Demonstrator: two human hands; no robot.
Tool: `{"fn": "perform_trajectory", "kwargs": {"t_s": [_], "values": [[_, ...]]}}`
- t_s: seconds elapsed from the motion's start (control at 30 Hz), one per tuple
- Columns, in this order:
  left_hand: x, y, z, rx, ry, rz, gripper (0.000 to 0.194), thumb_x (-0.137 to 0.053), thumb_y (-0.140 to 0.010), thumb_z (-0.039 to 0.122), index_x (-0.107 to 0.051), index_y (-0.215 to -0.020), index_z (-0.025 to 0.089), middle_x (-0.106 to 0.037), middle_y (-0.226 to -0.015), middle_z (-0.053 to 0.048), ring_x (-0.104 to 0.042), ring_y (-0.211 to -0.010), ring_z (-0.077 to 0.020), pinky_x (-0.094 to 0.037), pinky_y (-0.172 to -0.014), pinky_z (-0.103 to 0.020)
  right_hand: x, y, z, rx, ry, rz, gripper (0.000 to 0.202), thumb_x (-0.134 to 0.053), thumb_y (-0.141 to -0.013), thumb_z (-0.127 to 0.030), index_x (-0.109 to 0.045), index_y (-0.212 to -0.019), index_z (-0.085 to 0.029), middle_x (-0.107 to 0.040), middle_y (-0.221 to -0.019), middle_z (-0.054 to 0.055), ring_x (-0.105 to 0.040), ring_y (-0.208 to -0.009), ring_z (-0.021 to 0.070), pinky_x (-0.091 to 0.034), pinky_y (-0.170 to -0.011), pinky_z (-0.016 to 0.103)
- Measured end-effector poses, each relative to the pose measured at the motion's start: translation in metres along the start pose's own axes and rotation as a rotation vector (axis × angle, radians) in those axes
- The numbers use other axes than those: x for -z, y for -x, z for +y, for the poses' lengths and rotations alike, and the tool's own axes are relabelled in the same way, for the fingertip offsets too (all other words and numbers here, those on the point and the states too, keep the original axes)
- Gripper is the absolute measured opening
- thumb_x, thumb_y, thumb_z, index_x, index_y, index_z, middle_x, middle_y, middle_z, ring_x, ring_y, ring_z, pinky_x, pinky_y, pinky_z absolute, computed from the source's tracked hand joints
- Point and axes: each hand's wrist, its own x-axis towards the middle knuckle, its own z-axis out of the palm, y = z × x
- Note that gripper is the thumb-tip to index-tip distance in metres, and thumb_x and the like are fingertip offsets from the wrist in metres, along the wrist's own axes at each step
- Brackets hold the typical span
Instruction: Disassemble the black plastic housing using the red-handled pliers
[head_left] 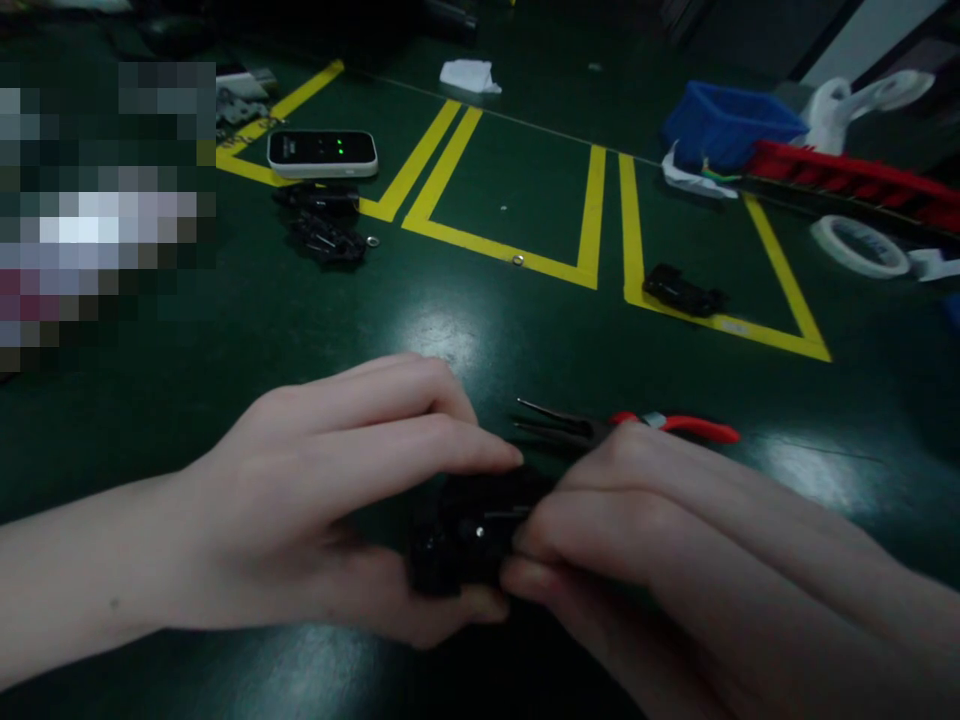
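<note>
A black plastic part [469, 535] is held low in the middle of the view, above the green table. My left hand [322, 480] grips it from the left, with the thumb below and the fingers above. From the right, my right hand [637, 530] pinches the part's right end; the fingertips partly hide that end. A small bright dot shows on the part's surface. Just beyond my right hand lie pliers [577, 428] with red handles, their jaws apart and pointing left.
Black parts [326, 235] lie near a white-edged device [322, 152] with green lights. Another black part [682, 292] rests on yellow tape [780, 340]. Farther right are a blue bin [727, 125], a red rack [855, 180] and a tape roll [859, 247]. Small rings lie mid-table.
</note>
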Motion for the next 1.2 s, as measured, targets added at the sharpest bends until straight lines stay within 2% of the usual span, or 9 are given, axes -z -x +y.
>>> {"fn": "perform_trajectory", "kwargs": {"t_s": [0.17,0.33,0.47,0.63,0.73,0.83,0.97,1.07,1.2], "values": [[-0.002,-0.001,-0.001,0.013,0.019,0.028,0.029,-0.068,-0.090,0.039,-0.066,-0.114,0.024,-0.065,-0.095,0.000,-0.063,-0.079,-0.0114,-0.053,-0.072,-0.018,-0.010,0.007,0.002,0.045,0.014,0.034,0.024,-0.047,-0.093,-0.019,-0.061,-0.075,-0.024,-0.068,-0.072,-0.001,-0.060,-0.059,0.0145,-0.046,-0.053,0.034],[-0.001,0.002,-0.004,-0.018,0.015,0.083,0.039,-0.072,-0.087,0.047,-0.065,-0.119,0.026,-0.064,-0.099,0.000,-0.062,-0.079,-0.0112,-0.053,-0.070,-0.017,0.001,0.001,0.002,0.090,0.000,-0.018,0.024,-0.050,-0.095,-0.020,-0.064,-0.075,-0.022,-0.067,-0.074,-0.001,-0.060,-0.059,0.0121,-0.051,-0.057,0.031],[-0.001,0.003,-0.002,0.005,-0.006,0.066,0.037,-0.070,-0.087,0.042,-0.065,-0.120,0.025,-0.064,-0.100,-0.001,-0.062,-0.080,-0.0126,-0.054,-0.070,-0.020,0.009,-0.003,0.003,0.104,-0.046,-0.049,0.029,-0.049,-0.098,-0.019,-0.065,-0.074,-0.022,-0.067,-0.075,-0.001,-0.062,-0.062,0.0113,-0.052,-0.058,0.028],[0.000,0.001,0.000,-0.025,-0.008,0.034,0.032,-0.065,-0.092,0.040,-0.064,-0.119,0.022,-0.064,-0.098,-0.003,-0.061,-0.084,-0.0129,-0.054,-0.074,-0.021,0.010,0.002,-0.004,0.056,0.004,-0.054,0.028,-0.044,-0.101,-0.020,-0.071,-0.093,-0.020,-0.072,-0.092,0.004,-0.069,-0.080,0.0146,-0.055,-0.071,0.027],[-0.001,0.000,0.001,-0.021,-0.034,0.019,0.031,-0.064,-0.093,0.038,-0.063,-0.120,0.023,-0.064,-0.099,-0.003,-0.062,-0.086,-0.0140,-0.055,-0.076,-0.023,0.007,0.006,-0.004,0.031,-0.003,-0.050,0.026,-0.044,-0.104,-0.025,-0.069,-0.097,-0.020,-0.072,-0.096,0.003,-0.068,-0.082,0.0136,-0.055,-0.070,0.026],[-0.003,-0.001,0.002,-0.022,-0.088,0.003,0.028,-0.061,-0.094,0.038,-0.063,-0.117,0.024,-0.066,-0.096,-0.003,-0.063,-0.084,-0.0159,-0.054,-0.076,-0.026,0.004,0.005,-0.003,-0.013,-0.035,-0.152,0.022,-0.046,-0.101,-0.017,-0.066,-0.093,-0.020,-0.071,-0.093,0.002,-0.065,-0.077,0.0129,-0.053,-0.063,0.026],[-0.005,-0.002,0.000,-0.054,-0.110,-0.040,0.025,-0.061,-0.094,0.036,-0.064,-0.115,0.022,-0.066,-0.095,-0.003,-0.063,-0.085,-0.0162,-0.053,-0.078,-0.027,0.002,0.000,-0.001,-0.065,-0.032,-0.267,0.027,-0.042,-0.089,-0.002,-0.061,-0.081,-0.019,-0.066,-0.081,0.002,-0.062,-0.073,0.0135,-0.052,-0.067,0.026],[-0.004,-0.002,-0.001,-0.024,-0.106,-0.023,0.029,-0.063,-0.093,0.037,-0.063,-0.118,0.023,-0.064,-0.097,-0.003,-0.063,-0.085,-0.0154,-0.053,-0.076,-0.025,0.000,0.001,0.000,-0.066,-0.012,-0.236,0.025,-0.043,-0.090,-0.005,-0.061,-0.084,-0.020,-0.067,-0.083,0.002,-0.063,-0.074,0.0146,-0.052,-0.068,0.027],[-0.002,-0.001,0.001,0.017,-0.033,0.025,0.034,-0.066,-0.090,0.038,-0.063,-0.121,0.024,-0.064,-0.101,-0.004,-0.063,-0.085,-0.0148,-0.053,-0.073,-0.022,0.000,0.004,-0.002,-0.031,-0.034,-0.111,0.022,-0.046,-0.096,-0.014,-0.061,-0.084,-0.022,-0.070,-0.090,0.002,-0.064,-0.074,0.0144,-0.051,-0.062,0.028]]}}
